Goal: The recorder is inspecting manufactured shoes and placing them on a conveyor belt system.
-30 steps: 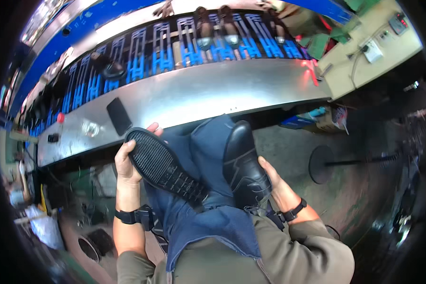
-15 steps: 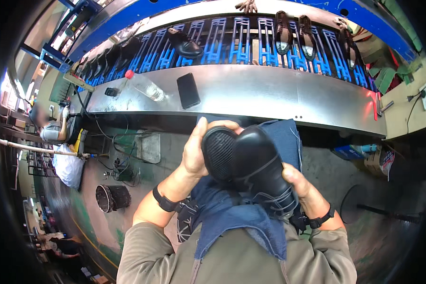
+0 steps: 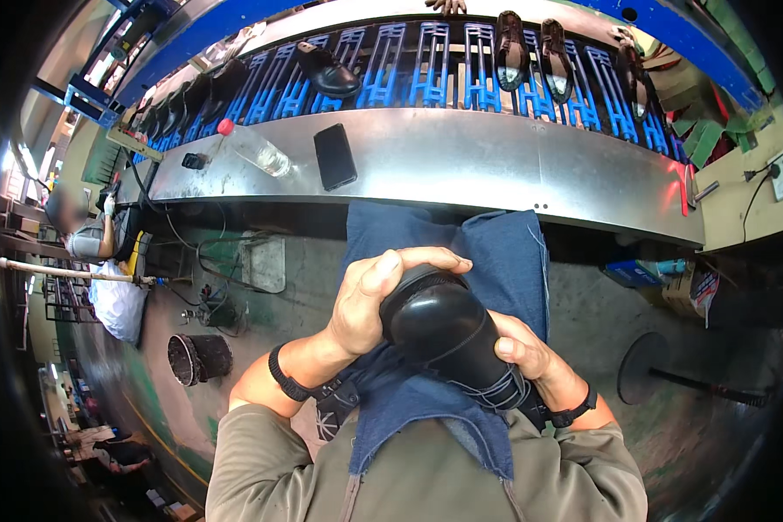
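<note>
A black lace-up shoe [image 3: 444, 329] is held over my lap, its toe up and to the left and its grey laces toward me. My right hand [image 3: 524, 346] is closed round its right side, the thumb on the upper near the laces. Just beyond the toe shows the dark edge of a black ribbed sole [image 3: 424, 284], mostly hidden behind the shoe. My left hand [image 3: 367, 296] is wrapped round that sole and the toe, fingers stretched across the far side. Whether the sole is loose or part of a second shoe, I cannot tell. A blue denim apron [image 3: 400, 235] covers my legs.
Ahead runs a steel ledge [image 3: 444, 161] with a phone [image 3: 335, 157], a bottle [image 3: 265, 155] and a small black object [image 3: 194, 161]. Behind it, blue racks [image 3: 432, 65] carry several shoes. On the floor stands a bucket [image 3: 198, 358]. Another person [image 3: 91, 235] works at far left.
The shoe has swung left over the ribbed sole, which now is mostly covered. My left fingers have reached further across the far side. My right hand has moved left with the shoe.
</note>
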A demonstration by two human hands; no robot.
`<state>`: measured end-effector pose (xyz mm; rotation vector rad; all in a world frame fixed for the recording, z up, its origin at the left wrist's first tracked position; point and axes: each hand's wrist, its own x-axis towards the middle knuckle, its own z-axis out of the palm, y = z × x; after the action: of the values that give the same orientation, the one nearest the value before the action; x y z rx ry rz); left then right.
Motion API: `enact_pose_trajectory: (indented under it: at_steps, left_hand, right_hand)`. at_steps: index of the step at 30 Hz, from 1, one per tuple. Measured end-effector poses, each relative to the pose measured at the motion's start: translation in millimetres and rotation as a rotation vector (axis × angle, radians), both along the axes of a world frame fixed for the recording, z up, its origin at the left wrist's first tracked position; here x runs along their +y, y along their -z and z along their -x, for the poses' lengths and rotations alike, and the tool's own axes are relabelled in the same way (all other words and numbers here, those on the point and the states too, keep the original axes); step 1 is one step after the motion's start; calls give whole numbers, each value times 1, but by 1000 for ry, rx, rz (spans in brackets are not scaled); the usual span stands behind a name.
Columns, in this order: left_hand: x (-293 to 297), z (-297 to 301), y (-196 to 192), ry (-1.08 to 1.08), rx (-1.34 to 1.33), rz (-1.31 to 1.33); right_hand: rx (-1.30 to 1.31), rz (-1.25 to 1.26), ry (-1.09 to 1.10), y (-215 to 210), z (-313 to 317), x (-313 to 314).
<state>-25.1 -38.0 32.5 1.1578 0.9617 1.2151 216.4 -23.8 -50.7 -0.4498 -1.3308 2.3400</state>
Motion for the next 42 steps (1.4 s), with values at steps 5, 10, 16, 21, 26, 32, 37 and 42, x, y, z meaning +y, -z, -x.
enact_pose_trajectory:
  at_steps: [5, 10, 16, 21, 26, 32, 37, 42]
  left_hand:
    - [-1, -1, 3, 18, -51, -17]
    - [1, -1, 4, 23, 2, -45]
    - [3, -4, 5, 19, 12, -67]
    - [4, -6, 2, 29, 26, -82]
    - [1, -10, -1, 37, 43, -28]
    - [-3, -12, 2, 82, -23, -35]
    - [-12, -16, -4, 127, -17, 33]
    - [-24, -10, -26, 60, -3, 172]
  right_hand:
    - [13, 11, -2, -1, 0, 2]
    - [-61, 55, -49, -9, -3, 8]
    - [-50, 49, -43, -1, -4, 8]
    - [-41, 43, -33, 3, -7, 7]
    - [-55, 26, -28, 0, -9, 6]
    - [-87, 59, -24, 4, -14, 4]
    - [10, 69, -8, 18, -20, -2]
    - [-12, 16, 42, 14, -16, -3]
